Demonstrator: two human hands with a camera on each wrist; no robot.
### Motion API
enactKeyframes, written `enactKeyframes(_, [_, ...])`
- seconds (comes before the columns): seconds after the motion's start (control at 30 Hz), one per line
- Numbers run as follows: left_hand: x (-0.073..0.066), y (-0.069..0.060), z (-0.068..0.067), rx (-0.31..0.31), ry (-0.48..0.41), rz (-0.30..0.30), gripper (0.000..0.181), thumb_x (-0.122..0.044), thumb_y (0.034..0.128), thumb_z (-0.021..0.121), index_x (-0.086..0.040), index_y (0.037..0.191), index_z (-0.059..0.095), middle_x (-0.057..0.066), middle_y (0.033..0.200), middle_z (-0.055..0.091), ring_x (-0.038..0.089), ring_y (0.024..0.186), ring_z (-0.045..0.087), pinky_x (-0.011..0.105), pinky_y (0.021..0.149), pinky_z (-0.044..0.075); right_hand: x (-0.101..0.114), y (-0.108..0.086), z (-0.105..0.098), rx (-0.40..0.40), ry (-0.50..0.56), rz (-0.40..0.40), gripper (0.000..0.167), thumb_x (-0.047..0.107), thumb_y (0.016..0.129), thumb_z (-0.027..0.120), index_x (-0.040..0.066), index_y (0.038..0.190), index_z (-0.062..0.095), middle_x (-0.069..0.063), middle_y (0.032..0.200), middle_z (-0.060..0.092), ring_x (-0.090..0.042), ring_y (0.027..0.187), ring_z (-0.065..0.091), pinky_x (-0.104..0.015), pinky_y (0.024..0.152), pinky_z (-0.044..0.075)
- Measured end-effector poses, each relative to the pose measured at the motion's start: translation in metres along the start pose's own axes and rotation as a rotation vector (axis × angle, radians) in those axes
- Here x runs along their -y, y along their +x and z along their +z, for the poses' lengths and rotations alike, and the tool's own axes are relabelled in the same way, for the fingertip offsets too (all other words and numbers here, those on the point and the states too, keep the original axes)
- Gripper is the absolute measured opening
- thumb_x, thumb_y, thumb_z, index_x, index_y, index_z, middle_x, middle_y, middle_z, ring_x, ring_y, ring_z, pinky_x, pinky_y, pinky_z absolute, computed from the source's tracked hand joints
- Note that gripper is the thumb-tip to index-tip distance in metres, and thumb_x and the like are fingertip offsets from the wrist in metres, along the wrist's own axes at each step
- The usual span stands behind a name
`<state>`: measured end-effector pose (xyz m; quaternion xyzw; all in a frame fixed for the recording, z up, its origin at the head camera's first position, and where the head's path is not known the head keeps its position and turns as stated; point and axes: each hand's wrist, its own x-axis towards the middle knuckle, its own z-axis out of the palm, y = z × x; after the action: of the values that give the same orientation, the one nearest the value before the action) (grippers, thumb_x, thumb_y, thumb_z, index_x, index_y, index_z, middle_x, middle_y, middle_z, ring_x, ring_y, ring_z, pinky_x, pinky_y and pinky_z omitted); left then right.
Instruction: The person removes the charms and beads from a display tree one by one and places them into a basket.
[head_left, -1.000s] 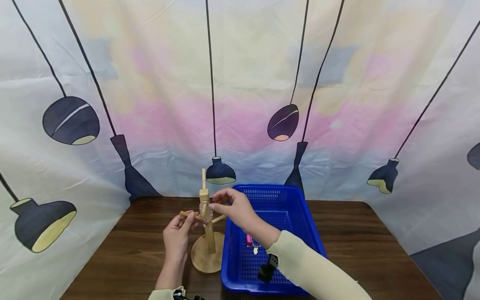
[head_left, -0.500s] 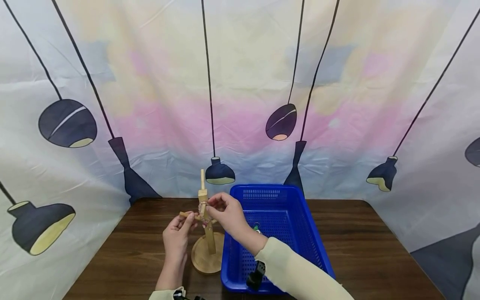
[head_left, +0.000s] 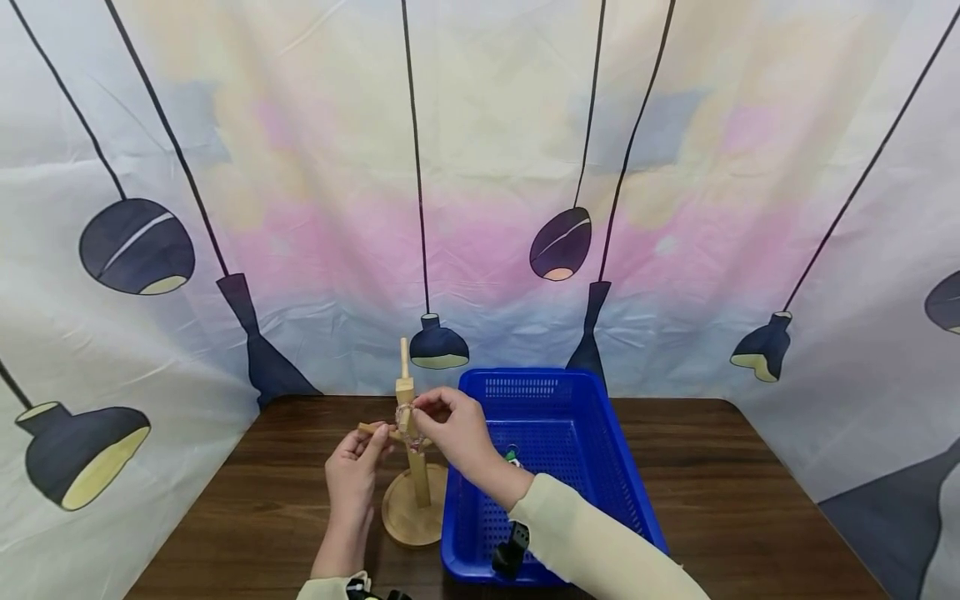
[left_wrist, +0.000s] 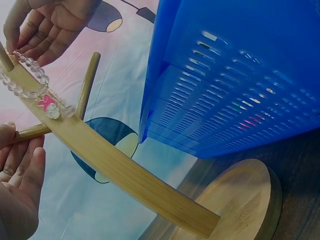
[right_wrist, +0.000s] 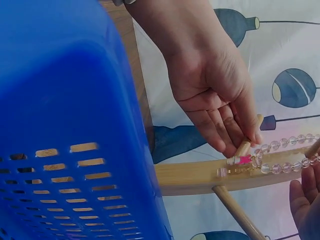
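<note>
A wooden jewelry stand [head_left: 422, 487] with several pegs stands on a round base. Around one peg hangs a clear pink beaded bracelet [left_wrist: 37, 70] with a pink and white charm [left_wrist: 49, 106], which lies against the post. My left hand [head_left: 354, 473] pinches a side peg [left_wrist: 32, 132] between thumb and fingers. Higher up, my right hand [head_left: 459, 427] pinches the bracelet's beads near the top of the post. In the right wrist view, the bracelet [right_wrist: 272, 168] lies between both hands; only part of my right hand [right_wrist: 307, 200] shows there.
Close to the right of the stand is a blue perforated plastic basket [head_left: 626, 467]. A small green and white item [head_left: 513, 455] lies in it, and my right forearm covers part of its inside. Beneath is a dark brown wooden table [head_left: 705, 475]; a lamp-patterned cloth [head_left: 480, 167] hangs behind.
My right hand and forearm have shifted slightly left and down. A green item in the basket has come into sight, and a pink one is now hidden. My left hand keeps its grip.
</note>
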<state>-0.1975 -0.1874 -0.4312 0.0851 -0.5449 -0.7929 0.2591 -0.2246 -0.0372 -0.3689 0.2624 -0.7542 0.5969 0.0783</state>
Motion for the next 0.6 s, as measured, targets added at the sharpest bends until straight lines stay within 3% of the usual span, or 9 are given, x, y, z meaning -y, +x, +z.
enactKeyframes(0.33, [0.0003,-0.0002,0.0006,0.006,-0.014,0.009,0.012,-0.004,0.0974,0.068,-0.011,0.09,0.075,-0.013,0.077,0.076,-0.001,0.073,0.07,0.013,0.066,0.06,0.0031,-0.0012,-0.0004,0.021,0.003,-0.012,0.011,0.009,0.097,0.068,0.002,0.102,0.073,-0.017,0.099,0.073,0.001,0.079,0.057,-0.012,0.071,0.052])
enactKeyframes(0.6, [0.0012,0.0008,0.0007,-0.007,0.003,-0.002,0.021,-0.003,0.0976,0.068,-0.019,0.084,0.073,-0.014,0.076,0.075,-0.002,0.072,0.07,0.013,0.067,0.061,0.0081,-0.0031,-0.0024,0.032,0.01,0.011,0.011,0.009,0.095,0.069,0.0,0.1,0.074,-0.019,0.096,0.073,0.001,0.075,0.056,-0.012,0.068,0.051])
